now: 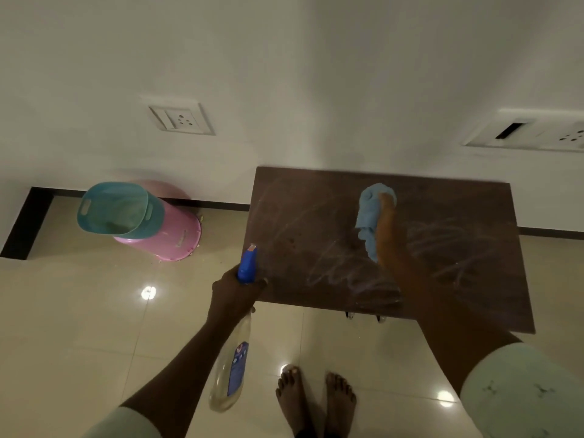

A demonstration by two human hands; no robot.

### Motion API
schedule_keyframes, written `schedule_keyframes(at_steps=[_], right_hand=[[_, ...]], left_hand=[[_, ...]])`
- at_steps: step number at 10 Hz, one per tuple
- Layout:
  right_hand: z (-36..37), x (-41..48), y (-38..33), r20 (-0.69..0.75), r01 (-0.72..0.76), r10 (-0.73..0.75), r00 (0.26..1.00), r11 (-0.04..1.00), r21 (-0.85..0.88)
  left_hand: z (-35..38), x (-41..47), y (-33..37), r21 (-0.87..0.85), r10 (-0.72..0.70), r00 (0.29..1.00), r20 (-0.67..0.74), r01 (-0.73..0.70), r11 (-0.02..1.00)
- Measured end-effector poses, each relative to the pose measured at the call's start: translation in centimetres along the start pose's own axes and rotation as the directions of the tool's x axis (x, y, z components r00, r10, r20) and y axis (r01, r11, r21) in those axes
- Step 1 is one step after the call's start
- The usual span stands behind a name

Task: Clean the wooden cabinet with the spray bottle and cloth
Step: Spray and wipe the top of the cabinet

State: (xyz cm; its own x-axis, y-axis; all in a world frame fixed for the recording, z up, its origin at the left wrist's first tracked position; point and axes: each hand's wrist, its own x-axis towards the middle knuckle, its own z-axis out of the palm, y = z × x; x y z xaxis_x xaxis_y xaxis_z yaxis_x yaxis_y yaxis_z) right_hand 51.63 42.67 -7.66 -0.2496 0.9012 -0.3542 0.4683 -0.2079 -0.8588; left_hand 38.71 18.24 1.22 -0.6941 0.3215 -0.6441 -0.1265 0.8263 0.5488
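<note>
Blue cloth (368, 213) gripped by right hand (386, 206) on cabinet (300, 216) | left hand (232, 290) grips spray bottle (230, 379) | label (237, 368) unreadable

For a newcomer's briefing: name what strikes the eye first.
A streaked dark brown wooden cabinet top fills centre right; the right hand presses a light blue cloth on it. The left hand grips a clear blue-topped spray bottle beside it. Far left, a teal basket tops a pink bucket.
</note>
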Motion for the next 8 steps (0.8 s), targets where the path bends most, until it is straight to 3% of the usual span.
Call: schedule_keyframes(at_steps=[1, 2, 3, 4, 5, 6, 7, 8], right_hand=[[0.8, -2.5, -3.0, 0.032, 0.239, -0.243, 0.97, 0.906, -0.349], [3.8, -3.9, -1.6, 0.356, 0.528, -0.401, 0.844, 0.738, -0.419], [7.5, -4.4, 1.3, 0.478, 0.663, -0.459, 0.749, 0.54, -0.519], [10.6, -5.5, 1.8, 0.476, 0.657, -0.455, 0.753, 0.469, -0.591], [13.5, -7.9, 2.5, 0.601, 0.773, -0.489, 0.632, 0.449, -0.447], [14.6, -13.4, 5.7, 0.793, 0.937, -0.515, 0.324, 0.289, -0.195], [14.4, -12.1, 5.5, 0.849, 0.998, -0.525, 0.049, 0.06, -0.02], [15.7, -6.4, 2.5, 0.798, 0.97, -0.562, 0.218, 0.034, -0.241]], left_hand=[[-1.3, 2.8, 0.9, -0.053, 0.06, 0.996, -0.068, -0.064, 0.997], [-1.6, 5.2, 0.7, -0.028, 0.137, 0.984, -0.116, -0.142, 0.99], [-2.0, 7.5, 0.1, 0.008, 0.176, 0.979, -0.103, -0.176, 0.984], [-2.5, 9.3, -1.0, 0.033, 0.166, 0.982, -0.09, -0.164, 0.986], [-3.2, 11.1, -2.1, 0.068, 0.176, 0.978, -0.11, -0.169, 0.983], [-3.7, 12.2, -3.2, 0.086, 0.187, 0.976, -0.114, -0.178, 0.98], [-3.9, 13.0, -3.7, 0.114, 0.173, 0.979, -0.111, -0.161, 0.98], [-3.9, 13.8, -4.2, 0.11, 0.163, 0.979, -0.12, -0.15, 0.983]])
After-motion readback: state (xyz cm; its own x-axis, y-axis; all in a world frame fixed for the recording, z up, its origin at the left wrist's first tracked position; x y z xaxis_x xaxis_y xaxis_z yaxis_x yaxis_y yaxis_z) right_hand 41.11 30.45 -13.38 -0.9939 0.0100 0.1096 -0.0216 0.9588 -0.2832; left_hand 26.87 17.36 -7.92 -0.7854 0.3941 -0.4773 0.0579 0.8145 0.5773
